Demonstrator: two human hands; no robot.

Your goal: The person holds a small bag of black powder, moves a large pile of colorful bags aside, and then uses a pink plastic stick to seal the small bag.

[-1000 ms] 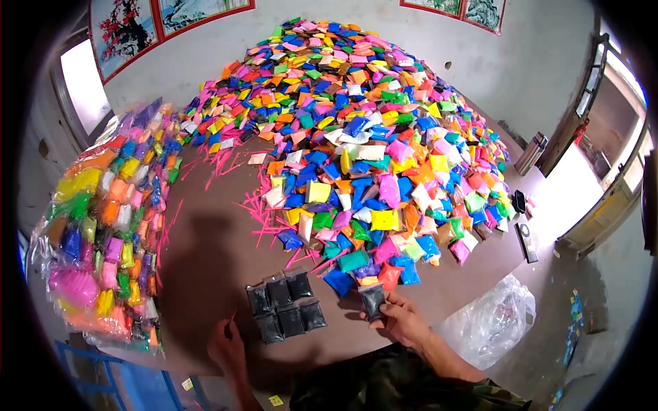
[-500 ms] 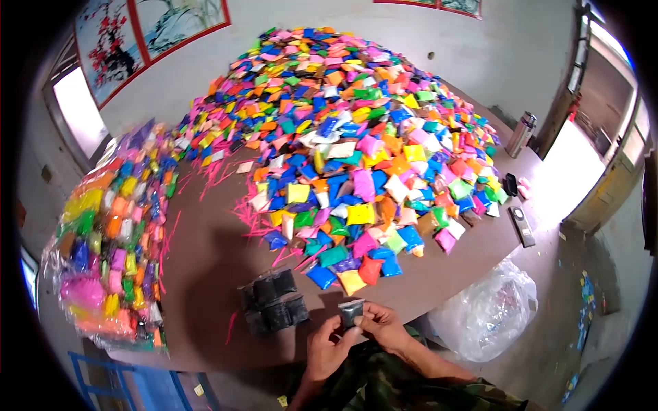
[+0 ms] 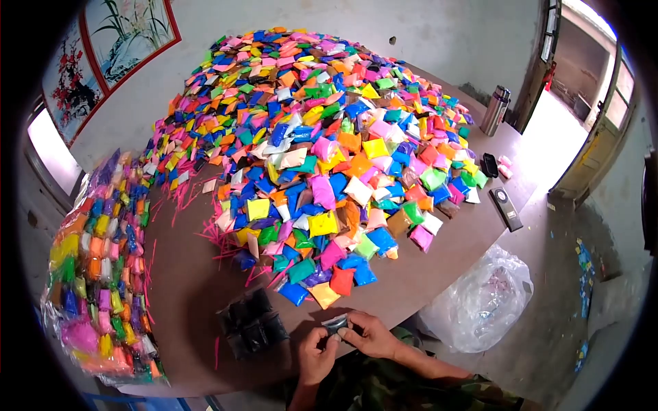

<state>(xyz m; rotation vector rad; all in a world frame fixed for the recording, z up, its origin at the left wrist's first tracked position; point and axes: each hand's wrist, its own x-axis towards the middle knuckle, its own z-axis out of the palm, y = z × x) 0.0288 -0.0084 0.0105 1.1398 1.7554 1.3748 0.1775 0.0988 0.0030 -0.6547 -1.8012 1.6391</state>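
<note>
Pinching one small black packet (image 3: pixel 335 322) over the desk's (image 3: pixel 185 294) near edge, left hand (image 3: pixel 317 353) and right hand (image 3: pixel 367 335) both closed on it. Black packet stack (image 3: pixel 250 330) lies just left. Coloured packet heap (image 3: pixel 329 137) crowds the desk's middle and far edge. Fingers hide much of the held packet.

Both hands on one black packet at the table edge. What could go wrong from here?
1. The black packet is pinched between the left hand and right hand right at the table edge; a slip would likely drop it off the table.
2. The coloured pile slopes toward the black stack; a slide could mix them.
</note>
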